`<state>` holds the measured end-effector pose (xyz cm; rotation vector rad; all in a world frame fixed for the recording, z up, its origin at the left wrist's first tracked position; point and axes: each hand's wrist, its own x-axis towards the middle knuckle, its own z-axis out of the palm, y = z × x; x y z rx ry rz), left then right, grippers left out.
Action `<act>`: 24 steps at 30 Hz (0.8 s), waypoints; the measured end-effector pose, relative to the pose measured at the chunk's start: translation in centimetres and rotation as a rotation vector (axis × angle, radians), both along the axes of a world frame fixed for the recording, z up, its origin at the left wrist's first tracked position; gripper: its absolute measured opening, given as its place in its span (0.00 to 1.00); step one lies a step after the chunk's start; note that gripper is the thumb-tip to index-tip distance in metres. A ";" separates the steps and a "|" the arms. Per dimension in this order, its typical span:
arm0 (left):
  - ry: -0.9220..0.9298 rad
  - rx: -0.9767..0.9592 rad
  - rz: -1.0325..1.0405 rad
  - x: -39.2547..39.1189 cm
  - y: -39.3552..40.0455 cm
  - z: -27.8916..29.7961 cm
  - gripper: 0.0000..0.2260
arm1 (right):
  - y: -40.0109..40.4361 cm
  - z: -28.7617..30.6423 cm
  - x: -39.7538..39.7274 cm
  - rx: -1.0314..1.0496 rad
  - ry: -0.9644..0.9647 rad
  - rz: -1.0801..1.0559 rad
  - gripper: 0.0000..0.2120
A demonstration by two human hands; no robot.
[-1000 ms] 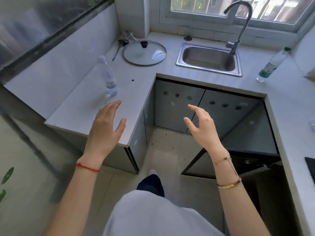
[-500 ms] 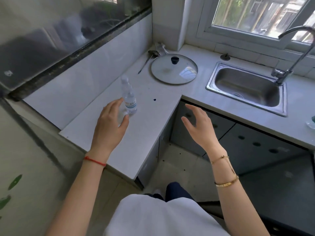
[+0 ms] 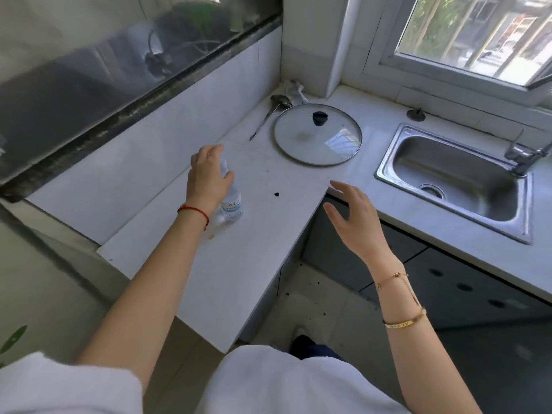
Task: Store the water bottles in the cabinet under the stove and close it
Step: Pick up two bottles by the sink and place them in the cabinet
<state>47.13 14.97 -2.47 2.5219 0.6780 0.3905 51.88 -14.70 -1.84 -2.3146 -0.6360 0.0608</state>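
Note:
A small clear water bottle (image 3: pixel 232 205) with a pale label stands upright on the white counter (image 3: pixel 239 264). My left hand (image 3: pixel 206 177) wraps round its upper half, thumb on the near side, and hides the neck and cap. My right hand (image 3: pixel 355 218) hovers with spread, relaxed fingers over the counter's inner corner edge and holds nothing. The cabinet under the stove is out of view.
A glass pot lid (image 3: pixel 318 135) lies flat behind the bottle, with a ladle (image 3: pixel 267 116) at its left. The steel sink (image 3: pixel 454 180) and tap (image 3: pixel 522 156) sit to the right. Grey cabinet doors (image 3: pixel 448 282) run below the sink counter.
My view has swung left and closer to the counter. My left hand has reached forward and closed round the bottle. My right hand stays spread near the counter corner.

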 end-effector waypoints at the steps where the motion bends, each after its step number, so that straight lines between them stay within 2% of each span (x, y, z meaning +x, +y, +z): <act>1: 0.041 -0.010 0.005 0.7 0.2 -0.3 0.24 | 0.1 0.0 0.5 -0.004 0.001 0.001 0.22; 4: 0.103 -0.005 0.015 1.8 0.6 -1.3 0.21 | 0.1 0.2 1.6 -0.024 0.000 -0.005 0.22; 8: 0.038 0.001 0.037 2.4 1.0 -1.8 0.15 | -0.1 0.1 2.6 -0.031 0.000 -0.029 0.22; 12: 0.022 -0.013 -0.034 2.9 0.4 -1.3 0.13 | -0.9 -0.2 2.8 -0.027 0.007 -0.060 0.21; 16: -0.016 0.057 -0.109 3.0 -2.4 -0.7 0.12 | -2.7 -0.4 2.6 -0.022 0.004 -0.116 0.21; 20: -0.097 0.106 -0.250 3.6 -6.3 0.7 0.12 | -5.7 -0.7 2.3 -0.039 -0.024 -0.218 0.21; 24: -0.148 -0.007 -0.481 5.7 -11.2 1.9 0.12 | -10.1 -0.8 2.4 -0.070 -0.080 -0.359 0.21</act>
